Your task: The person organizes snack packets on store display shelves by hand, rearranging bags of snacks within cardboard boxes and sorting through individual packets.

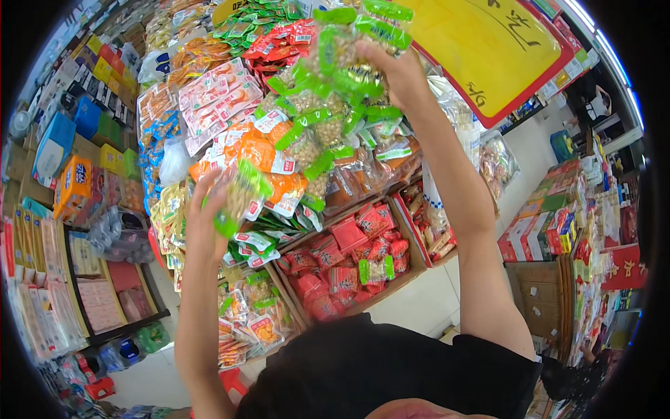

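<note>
Several clear snack packets with bright green ends line the display, filled with small pale pieces like nuts or beans. My left hand [203, 207] grips one such packet [242, 195], blurred, above orange-and-white snack packets [261, 152]. At the far side, my right hand [400, 76] is closed around a bunch of green-ended packets [343, 55]; its fingertips are partly hidden among them. More of these packets [327, 131] lie heaped between my hands. A single green-ended packet [376, 270] rests on red packets [330, 262] in a cardboard box near my body.
A yellow sign with a red frame [492, 47] bears handwriting, right of my right forearm. Pink-and-white packets [222, 99] lie at the left of the display. Mixed packets fill a carton [261, 314] near my left forearm. Stacked boxes [534, 235] stand across the right aisle.
</note>
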The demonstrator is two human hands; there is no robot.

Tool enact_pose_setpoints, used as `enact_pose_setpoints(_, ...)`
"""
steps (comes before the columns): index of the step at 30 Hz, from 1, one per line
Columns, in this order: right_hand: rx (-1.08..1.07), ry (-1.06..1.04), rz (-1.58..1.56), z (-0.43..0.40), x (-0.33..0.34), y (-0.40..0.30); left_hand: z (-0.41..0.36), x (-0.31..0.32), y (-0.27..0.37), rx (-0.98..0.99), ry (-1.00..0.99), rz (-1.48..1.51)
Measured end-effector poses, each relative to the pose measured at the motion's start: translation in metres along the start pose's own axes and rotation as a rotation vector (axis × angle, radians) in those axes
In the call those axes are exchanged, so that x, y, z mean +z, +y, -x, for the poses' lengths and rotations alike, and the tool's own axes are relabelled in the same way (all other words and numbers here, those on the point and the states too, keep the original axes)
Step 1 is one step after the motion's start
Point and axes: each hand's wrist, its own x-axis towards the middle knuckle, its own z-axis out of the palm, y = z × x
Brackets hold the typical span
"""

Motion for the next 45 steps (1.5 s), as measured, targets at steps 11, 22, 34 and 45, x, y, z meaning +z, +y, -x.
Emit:
enact_pose_setpoints(11, -0.242, 0.135, 0.311, -0.104, -0.023, 0.027, -0.173, 0.127, -0.018, 0.548, -0.069, -0.22)
enact_pose_setpoints(22, -0.086, 0.113, 0.817, -0.137, -0.058, 0.07, -0.238, 0.148, -0.058, 0.639, -0.062, -0.572)
enact_pose_setpoints(34, 0.038, -0.417, 1.412, -0.116, -0.04, 0.083, -0.224, 0.135, -0.056, 0.705, -0.267, -0.983)
enact_pose_setpoints(45, 0.157, -0.164, 1.04, -0.11, -0.055, 0.07, -0.227, 0.108, -0.057, 0.649, -0.143, -0.823)
